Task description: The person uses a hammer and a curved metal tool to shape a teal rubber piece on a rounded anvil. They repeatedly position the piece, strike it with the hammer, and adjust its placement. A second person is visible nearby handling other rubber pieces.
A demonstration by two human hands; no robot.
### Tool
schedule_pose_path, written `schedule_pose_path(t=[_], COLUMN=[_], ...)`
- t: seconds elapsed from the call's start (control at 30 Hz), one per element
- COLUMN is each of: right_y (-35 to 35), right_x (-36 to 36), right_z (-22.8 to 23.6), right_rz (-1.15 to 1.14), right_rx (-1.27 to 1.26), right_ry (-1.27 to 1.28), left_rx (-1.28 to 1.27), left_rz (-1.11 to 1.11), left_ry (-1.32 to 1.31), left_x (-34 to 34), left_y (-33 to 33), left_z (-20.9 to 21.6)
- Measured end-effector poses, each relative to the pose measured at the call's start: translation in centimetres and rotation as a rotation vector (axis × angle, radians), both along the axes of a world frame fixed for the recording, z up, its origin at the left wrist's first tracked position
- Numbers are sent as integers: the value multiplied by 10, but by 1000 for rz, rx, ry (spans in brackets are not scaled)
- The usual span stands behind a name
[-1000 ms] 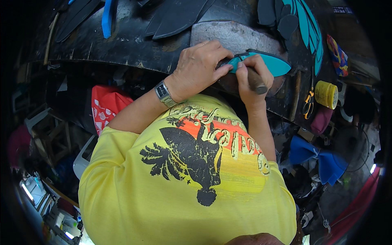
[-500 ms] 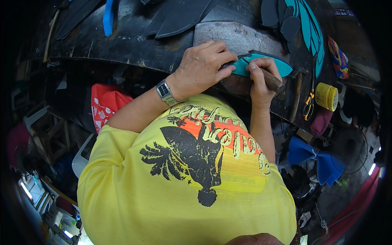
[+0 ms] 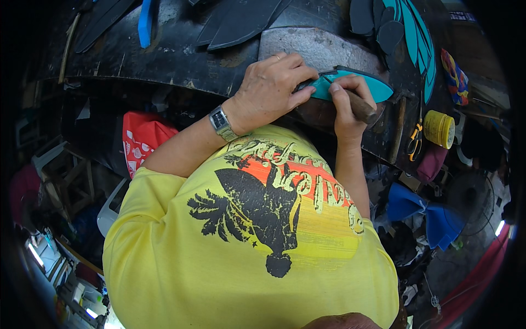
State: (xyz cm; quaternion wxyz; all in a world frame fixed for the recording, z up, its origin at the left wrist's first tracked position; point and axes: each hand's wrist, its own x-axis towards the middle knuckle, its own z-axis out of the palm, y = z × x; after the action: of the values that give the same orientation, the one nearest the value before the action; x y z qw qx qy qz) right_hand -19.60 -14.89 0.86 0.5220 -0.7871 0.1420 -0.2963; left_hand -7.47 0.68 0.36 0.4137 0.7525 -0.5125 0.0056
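A pointed teal piece (image 3: pixel 379 89), shaped like a leaf with a black edge along its far side, lies at the near edge of the worktable. My left hand (image 3: pixel 274 82) is closed over its left end, with thumb and fingertips pressed together there and something black beneath them. In my right hand (image 3: pixel 350 112) is a wooden-handled tool (image 3: pixel 362 107), gripped like a pen. Its thin dark tip rests on the teal surface, close to my left fingertips. Part of the piece is hidden under both hands.
Beneath the work is a grey slab (image 3: pixel 320 46) on the black table (image 3: pixel 164 66). Black leaf-shaped pieces (image 3: pixel 241 24) and teal strips (image 3: pixel 419 41) lie farther back. At the right are orange-handled scissors (image 3: pixel 415 142), a yellow tub (image 3: pixel 438 129) and a wooden stick (image 3: pixel 398 131).
My right hand and the tool have shifted very slightly to the left. The left hand stays nearly still on the teal piece.
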Motion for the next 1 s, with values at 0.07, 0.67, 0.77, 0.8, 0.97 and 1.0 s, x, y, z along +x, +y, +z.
schedule_pose_path(t=[0.07, 0.67, 0.77, 0.8, 0.97, 1.0], right_y=[-1, 1, -1, -2, -2, -1], right_x=[-2, 5, 4, 4, 1, 1], right_z=[1, 1, 0, 0, 1, 1], right_rz=[-26, 20, 27, 35, 42, 41], right_rx=[110, -229, -161, -123, -20, -35], right_ry=[3, 28, 35, 29, -2, 10], left_rx=[0, 11, 2, 4, 9, 1], left_rz=[2, 9, 6, 8, 0, 1], left_ry=[3, 21, 34, 39, 44, 46], left_x=[0, 1, 1, 1, 0, 0], left_y=[0, -1, -1, -1, 0, 0], left_z=[1, 1, 1, 1, 1, 1])
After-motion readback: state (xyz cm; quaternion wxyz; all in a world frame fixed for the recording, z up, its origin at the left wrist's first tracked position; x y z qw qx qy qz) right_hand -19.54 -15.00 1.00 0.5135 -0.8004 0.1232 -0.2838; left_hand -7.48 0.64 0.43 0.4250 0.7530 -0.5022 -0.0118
